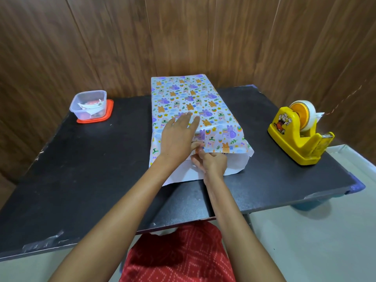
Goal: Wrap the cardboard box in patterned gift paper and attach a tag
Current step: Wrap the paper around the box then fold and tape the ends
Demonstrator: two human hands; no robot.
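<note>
At the far left of the black table [81, 180] sits a clear plastic container [88, 104] resting on its red lid [105, 117], parked well away from the work, probably so its contents stay within reach without crowding the paper; what lies inside looks like scraps of white and red, too small to identify, and whether a tag is among them cannot be told. In the middle, the cardboard box is entirely covered by the patterned gift paper [183, 98], which runs lengthwise away from the person, so the box itself is hidden and only its shape shows through. The left hand [177, 137] lies flat on top with fingers spread, apparently pinning the overlapped seam so the sheet cannot slip. Just beside it, at the near open end, the right hand [211, 161] has thumb and fingers pressed together, pinching the edge of the upper flap, seemingly to begin folding that end in; the white underside of the paper [234, 165] lies loose on the table below. The fingertips partly block the opening, so what is inside it is unclear. On the right, well apart, stands a yellow tape dispenser [299, 135], its cutter facing the near edge, handy for the right hand.
</note>
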